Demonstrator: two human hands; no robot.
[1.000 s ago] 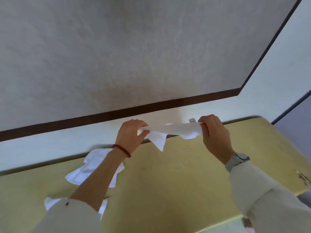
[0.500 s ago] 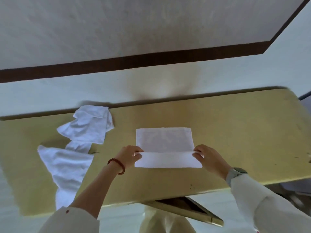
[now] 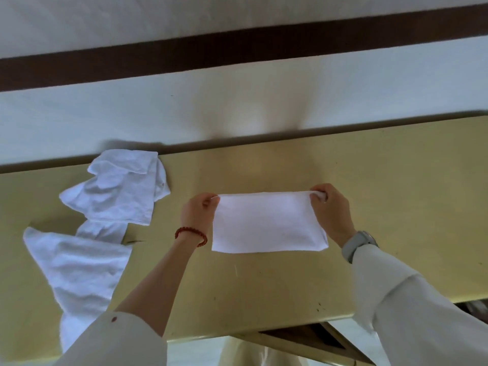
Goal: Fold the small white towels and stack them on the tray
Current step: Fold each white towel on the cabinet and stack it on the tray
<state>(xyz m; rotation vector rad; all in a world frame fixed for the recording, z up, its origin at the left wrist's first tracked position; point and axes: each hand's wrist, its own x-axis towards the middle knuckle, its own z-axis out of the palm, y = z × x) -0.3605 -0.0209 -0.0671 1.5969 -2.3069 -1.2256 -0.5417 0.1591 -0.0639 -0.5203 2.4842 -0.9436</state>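
Item: folded white towel, a flat rectangle lying on the yellow-green table near its middle, long edges running left to right; no label, tag or writing can be read on it. Left hand: thumb and curled fingers pinch the towel's far left corner. Right hand: fingers curled round a small bunch of cloth at the far right corner, the palm side hidden behind the knuckles. Both forearms reach in from the near edge in pale sleeves; the left sleeve is pushed up the forearm and carries a small dark red spot, nature unclear. Left wrist: red beaded bracelet. Right wrist: grey watch, seen from the side, its face not visible and no brand legible. Further stock: crumpled white towel at the table's far left edge, touching or overlapping a second loose white towel nearer the person, whose lower end runs off the near table edge and is partly hidden by the left sleeve. How many cloths make up this heap cannot be told. Behind the table: pale wall with a dark brown band. Under the near edge: part of a wooden frame, cut off by the picture's border. Picture soft overall; fine weave detail not resolvable.
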